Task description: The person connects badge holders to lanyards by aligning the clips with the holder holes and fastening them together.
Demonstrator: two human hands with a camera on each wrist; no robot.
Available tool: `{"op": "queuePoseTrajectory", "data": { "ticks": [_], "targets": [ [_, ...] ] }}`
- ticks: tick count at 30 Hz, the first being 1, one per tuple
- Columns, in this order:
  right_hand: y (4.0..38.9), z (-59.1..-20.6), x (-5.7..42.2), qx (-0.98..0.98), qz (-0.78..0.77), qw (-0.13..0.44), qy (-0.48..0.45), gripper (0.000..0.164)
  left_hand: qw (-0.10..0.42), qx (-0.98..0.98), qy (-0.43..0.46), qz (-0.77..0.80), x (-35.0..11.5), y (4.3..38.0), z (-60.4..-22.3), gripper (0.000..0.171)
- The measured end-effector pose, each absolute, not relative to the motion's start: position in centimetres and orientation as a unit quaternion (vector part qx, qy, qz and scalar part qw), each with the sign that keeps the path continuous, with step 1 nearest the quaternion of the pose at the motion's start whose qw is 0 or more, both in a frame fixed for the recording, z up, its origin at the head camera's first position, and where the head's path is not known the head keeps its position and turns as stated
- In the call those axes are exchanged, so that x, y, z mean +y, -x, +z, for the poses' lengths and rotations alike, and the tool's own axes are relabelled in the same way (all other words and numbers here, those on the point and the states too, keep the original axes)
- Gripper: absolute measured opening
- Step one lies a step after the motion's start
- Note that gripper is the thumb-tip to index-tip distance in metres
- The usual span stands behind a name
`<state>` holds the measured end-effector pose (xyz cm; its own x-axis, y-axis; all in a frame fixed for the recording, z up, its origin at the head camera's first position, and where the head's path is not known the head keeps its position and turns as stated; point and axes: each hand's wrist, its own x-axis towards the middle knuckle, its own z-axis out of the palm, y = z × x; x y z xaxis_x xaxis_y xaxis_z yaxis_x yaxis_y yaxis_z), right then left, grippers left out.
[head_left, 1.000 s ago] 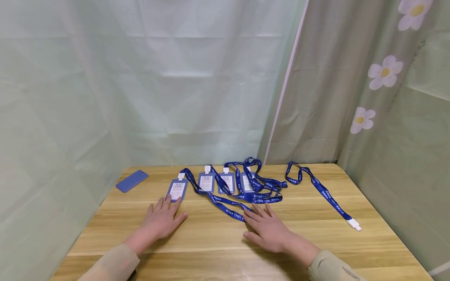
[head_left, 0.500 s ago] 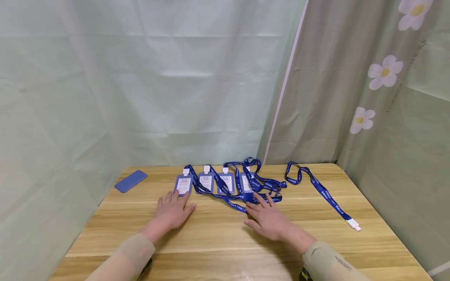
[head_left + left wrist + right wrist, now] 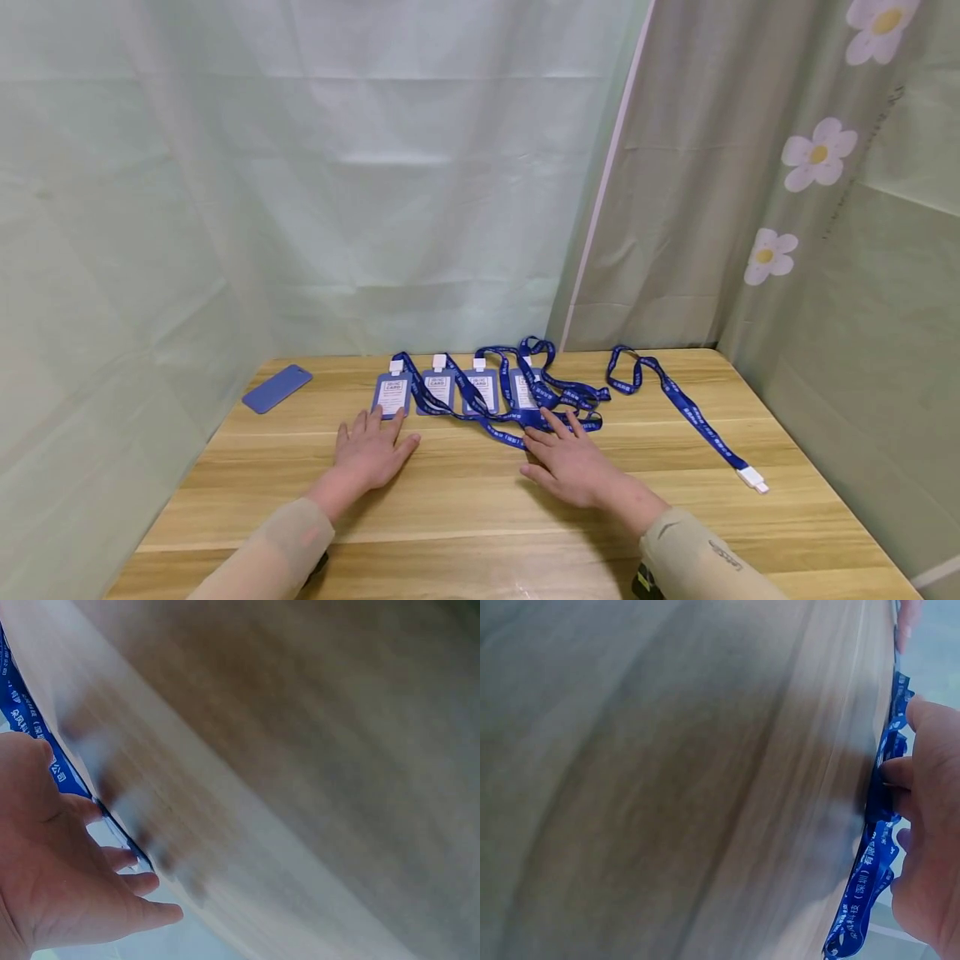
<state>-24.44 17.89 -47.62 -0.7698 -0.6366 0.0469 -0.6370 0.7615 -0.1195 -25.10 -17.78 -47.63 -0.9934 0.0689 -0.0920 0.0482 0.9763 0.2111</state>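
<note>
Several blue badge holders with white cards lie in a row at the back of the table, each clipped to a blue printed lanyard. My left hand lies spread flat, its fingertips on the lower edge of the leftmost badge holder. With fingers straight, my right hand rests its fingertips on the bunched lanyards below the rightmost badge holder. In the right wrist view the fingers touch the blue lanyard. The left wrist view shows the left hand beside a lanyard strap.
A plain blue badge holder without a strap lies at the table's back left. A separate lanyard with a white clip stretches along the right side. Curtains hang behind the wooden table.
My left hand has slid the leftmost badge holder right and slightly back, into line with the others. My right hand has pushed the lanyard loops back a little. Over the last half second, little moved.
</note>
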Motion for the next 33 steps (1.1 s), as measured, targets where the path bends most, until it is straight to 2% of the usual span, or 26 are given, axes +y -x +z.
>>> {"op": "queuePoseTrajectory", "data": {
  "ticks": [9,15,26,33],
  "targets": [
    [24.2,-47.7,18.2,-0.934,0.09,0.007,-0.346,0.06,0.045,0.993,-0.032,0.107,-17.6,24.4,-47.0,0.074],
    [24.1,-47.7,19.1,-0.927,0.123,0.039,-0.352,0.057,0.032,0.992,-0.045,0.111,-17.6,24.4,-46.8,0.075],
    [23.2,-47.0,23.1,-0.944,0.127,0.041,-0.303,0.058,0.002,0.985,-0.155,0.081,-16.1,23.5,-46.2,0.073],
    [22.8,-46.8,26.5,-0.955,0.119,0.052,-0.267,0.058,0.01,0.973,-0.217,0.075,-14.0,22.5,-45.5,0.073]
  ]
}}
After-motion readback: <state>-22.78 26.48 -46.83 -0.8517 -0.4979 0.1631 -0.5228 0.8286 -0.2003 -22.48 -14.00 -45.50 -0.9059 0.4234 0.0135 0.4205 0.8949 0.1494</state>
